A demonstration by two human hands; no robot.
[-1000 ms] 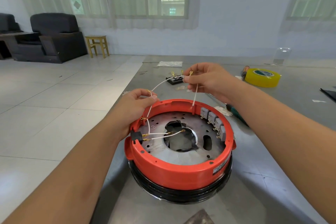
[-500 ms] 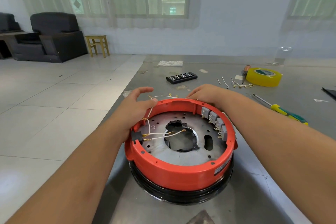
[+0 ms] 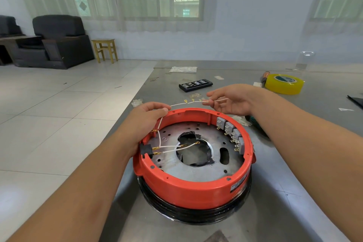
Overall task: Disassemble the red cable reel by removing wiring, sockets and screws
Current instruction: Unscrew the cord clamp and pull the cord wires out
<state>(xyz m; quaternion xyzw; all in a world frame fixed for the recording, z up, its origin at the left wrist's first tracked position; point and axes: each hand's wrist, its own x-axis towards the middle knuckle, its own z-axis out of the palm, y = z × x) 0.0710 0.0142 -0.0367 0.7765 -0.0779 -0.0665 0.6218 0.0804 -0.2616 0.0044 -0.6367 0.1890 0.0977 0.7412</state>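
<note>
The red cable reel (image 3: 188, 188) lies flat on the metal table (image 3: 306, 192), its metal plate and black centre exposed. Several grey sockets (image 3: 230, 133) line its inner right wall, and a black switch (image 3: 146, 150) sits on the inner left wall. A white wire (image 3: 188, 102) with brass terminals runs from the left wall over the far rim. My left hand (image 3: 145, 122) pinches this wire at the rim's far left. My right hand (image 3: 233, 101) holds the wire's other end in its fingertips just beyond the rim. Two more white wires (image 3: 172, 148) reach from the switch to the centre.
Behind the reel lie a black bit case (image 3: 195, 85), a yellow tape roll (image 3: 283, 84), and a green-handled screwdriver (image 3: 257, 124) partly under my right forearm. A white paper (image 3: 183, 69) lies at the table's far edge. The table's left edge drops to tiled floor.
My right hand first dropped from above to the far rim, then lifted and moved right, drawing the white wire out along the rim. My left hand stayed at the rim.
</note>
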